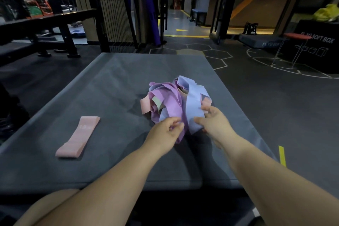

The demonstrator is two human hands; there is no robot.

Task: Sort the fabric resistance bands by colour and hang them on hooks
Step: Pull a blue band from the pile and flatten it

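Bands of fabric lie in a tangled pile (pixel 174 101) near the middle of the grey mat (pixel 110 82), with lilac, pale blue and pink loops wound through one another. At the pile's near side the left hand (pixel 166 132) pinches the end of a lilac band (pixel 170 97) between curled fingers and thumb, and the right hand (pixel 214 124) grips a pale blue band (pixel 194 108) between thumb and fingers. One pink band (pixel 78 136) lies flat toward the mat's left side, well apart from the pile.
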